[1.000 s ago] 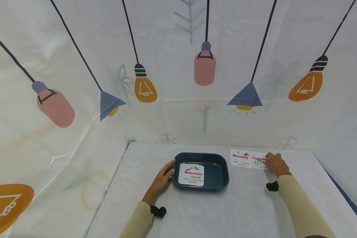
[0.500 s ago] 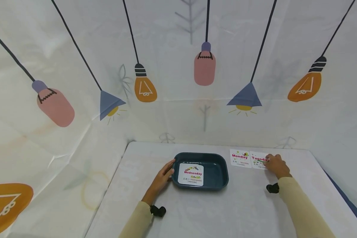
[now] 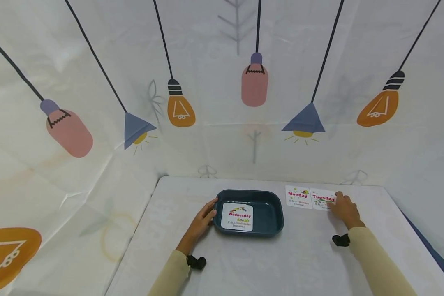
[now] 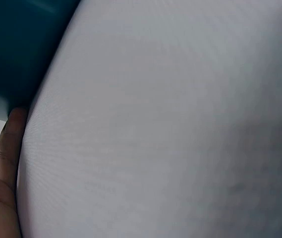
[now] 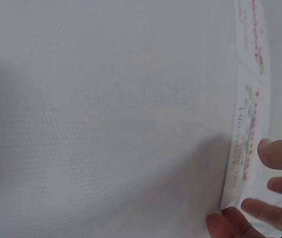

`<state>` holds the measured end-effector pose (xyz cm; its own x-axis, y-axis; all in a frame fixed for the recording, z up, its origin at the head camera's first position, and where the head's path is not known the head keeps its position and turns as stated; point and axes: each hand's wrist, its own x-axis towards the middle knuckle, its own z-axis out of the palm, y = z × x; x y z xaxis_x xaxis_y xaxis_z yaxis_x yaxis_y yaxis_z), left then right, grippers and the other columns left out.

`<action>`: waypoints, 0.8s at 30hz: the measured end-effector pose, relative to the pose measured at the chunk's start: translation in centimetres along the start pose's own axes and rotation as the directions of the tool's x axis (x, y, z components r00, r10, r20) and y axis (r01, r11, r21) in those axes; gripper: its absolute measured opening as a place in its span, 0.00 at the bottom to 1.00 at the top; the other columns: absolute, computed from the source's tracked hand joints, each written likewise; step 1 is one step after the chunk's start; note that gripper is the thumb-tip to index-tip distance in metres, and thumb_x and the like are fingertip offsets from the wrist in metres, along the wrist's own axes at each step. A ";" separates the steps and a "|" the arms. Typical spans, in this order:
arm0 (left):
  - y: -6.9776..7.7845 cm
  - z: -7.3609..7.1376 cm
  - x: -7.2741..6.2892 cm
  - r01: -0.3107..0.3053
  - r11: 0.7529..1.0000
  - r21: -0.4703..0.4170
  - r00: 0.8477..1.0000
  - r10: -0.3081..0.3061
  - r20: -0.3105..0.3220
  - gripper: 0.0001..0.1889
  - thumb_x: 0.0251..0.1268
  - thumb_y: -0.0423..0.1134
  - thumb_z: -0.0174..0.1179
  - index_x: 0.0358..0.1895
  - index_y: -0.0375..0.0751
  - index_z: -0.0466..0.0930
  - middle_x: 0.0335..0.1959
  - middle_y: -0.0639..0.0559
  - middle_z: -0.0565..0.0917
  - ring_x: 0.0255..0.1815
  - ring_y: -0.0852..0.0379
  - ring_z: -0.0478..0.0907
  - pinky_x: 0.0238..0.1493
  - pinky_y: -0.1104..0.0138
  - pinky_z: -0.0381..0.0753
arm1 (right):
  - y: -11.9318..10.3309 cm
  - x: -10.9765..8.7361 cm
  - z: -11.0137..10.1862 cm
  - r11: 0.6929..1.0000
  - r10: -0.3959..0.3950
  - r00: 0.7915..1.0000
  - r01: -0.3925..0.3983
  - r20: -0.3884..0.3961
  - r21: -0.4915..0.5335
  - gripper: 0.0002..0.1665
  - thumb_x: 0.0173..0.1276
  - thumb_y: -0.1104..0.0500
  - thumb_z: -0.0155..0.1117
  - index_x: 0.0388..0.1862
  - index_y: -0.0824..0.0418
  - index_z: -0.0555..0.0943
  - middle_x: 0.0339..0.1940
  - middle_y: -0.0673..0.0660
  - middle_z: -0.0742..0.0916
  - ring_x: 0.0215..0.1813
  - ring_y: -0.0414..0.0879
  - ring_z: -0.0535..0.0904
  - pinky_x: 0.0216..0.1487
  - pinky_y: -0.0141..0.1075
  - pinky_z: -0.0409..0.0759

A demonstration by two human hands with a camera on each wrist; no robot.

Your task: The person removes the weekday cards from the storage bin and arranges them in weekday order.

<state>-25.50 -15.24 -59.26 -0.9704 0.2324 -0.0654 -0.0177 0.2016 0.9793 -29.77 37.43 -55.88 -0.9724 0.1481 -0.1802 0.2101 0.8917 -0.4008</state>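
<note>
White sheeting [image 3: 222, 152], creased and printed with hanging lamps [image 3: 255, 85], rises behind the white table [image 3: 266, 267] I am watching over. I take the tray [image 3: 268, 211] as my landmark. At its left end the left hand [image 3: 200, 222] rests its extended fingers against the rim, not curled round it as far as I can see. Well to its right, the right hand [image 3: 345, 211] has thumb and fingers spread wide at the outer edge of the Tuesday card [image 3: 321, 199]; one fingertip seems to touch that card's corner. The Monday card [image 3: 298, 197] sits between the tray and the Tuesday card, edges meeting. Inside the tray, towards its left end, is the Wednesday card [image 3: 237, 217]; I cannot tell whether it lies flat or leans on the near wall.

What worries me most is a careless brush of the right fingers, which could skew the Tuesday card or drive it into its neighbour. Too firm a push from the left could shove the tray rightward and set the Wednesday card sliding.

I judge the tray to be smooth plastic: dark teal, glossy, a rounded rectangle. All three cards look thin, stiff and round-cornered. Close up, the tabletop shows a fine weave.
</note>
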 end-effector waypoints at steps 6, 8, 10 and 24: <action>1.7 -0.5 -0.7 -0.011 1.000 0.015 1.000 0.011 0.020 0.25 0.79 0.40 0.50 0.76 0.50 0.63 0.80 0.44 0.60 0.79 0.40 0.58 0.65 0.46 0.75 | -1.2 -0.6 0.0 0.997 0.028 0.999 -0.025 -0.039 0.068 0.36 0.75 0.54 0.48 0.68 0.80 0.55 0.56 0.83 0.65 0.49 0.75 0.70 0.48 0.64 0.73; 1.1 -0.5 -0.4 -0.015 1.000 0.021 1.000 0.014 0.010 0.26 0.79 0.40 0.50 0.76 0.50 0.63 0.80 0.44 0.60 0.79 0.39 0.57 0.66 0.45 0.73 | -2.0 -0.7 0.4 0.996 0.023 0.997 -0.016 -0.077 0.083 0.36 0.76 0.52 0.49 0.69 0.78 0.57 0.57 0.82 0.66 0.51 0.74 0.70 0.46 0.62 0.74; 0.3 -0.5 0.0 -0.008 1.000 0.018 1.000 0.009 -0.003 0.26 0.79 0.41 0.49 0.77 0.53 0.62 0.80 0.46 0.59 0.80 0.41 0.56 0.67 0.44 0.72 | -2.9 -0.8 0.7 0.996 -0.006 0.992 0.017 -0.125 0.084 0.35 0.76 0.51 0.50 0.68 0.77 0.60 0.58 0.81 0.68 0.51 0.73 0.71 0.44 0.60 0.75; -1.7 -0.1 0.7 -0.040 0.999 0.012 0.999 0.040 -0.010 0.25 0.79 0.44 0.49 0.76 0.60 0.64 0.80 0.50 0.61 0.79 0.44 0.60 0.64 0.49 0.77 | -10.2 -2.3 0.7 0.938 -0.316 0.941 0.329 -0.118 0.106 0.24 0.76 0.56 0.55 0.63 0.71 0.70 0.49 0.74 0.85 0.37 0.55 0.83 0.31 0.40 0.77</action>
<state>-26.20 -15.52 -60.92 -0.9728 0.2305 -0.0242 0.0240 0.2038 0.9787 -29.61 27.73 -52.01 -0.9937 -0.0922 0.0631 -0.1116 0.8401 -0.5308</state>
